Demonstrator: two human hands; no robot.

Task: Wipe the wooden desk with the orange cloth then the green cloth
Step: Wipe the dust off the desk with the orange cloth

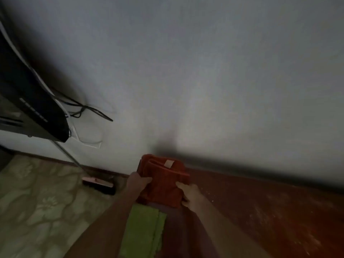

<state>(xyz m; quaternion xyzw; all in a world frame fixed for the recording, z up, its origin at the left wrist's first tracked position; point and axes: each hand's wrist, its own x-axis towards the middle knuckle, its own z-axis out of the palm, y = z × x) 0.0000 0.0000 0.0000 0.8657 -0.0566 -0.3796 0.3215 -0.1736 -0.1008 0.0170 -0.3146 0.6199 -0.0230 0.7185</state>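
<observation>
The orange cloth [163, 181] is folded, with a pale label near its top edge, and I hold it up over the left end of the wooden desk [270, 211]. My left hand [138, 183] grips its left side and my right hand [189, 195] grips its right side. The green cloth [142, 231] lies flat below the orange one, between my forearms, near the desk's left end. The desk's reddish-brown top shows pale dusty specks toward the right.
A grey wall [204, 71] stands right behind the desk. A dark device [28, 101] with cables [83, 108] hangs at the left. On the patterned floor [37, 211] a broom [98, 185] leans against the wall.
</observation>
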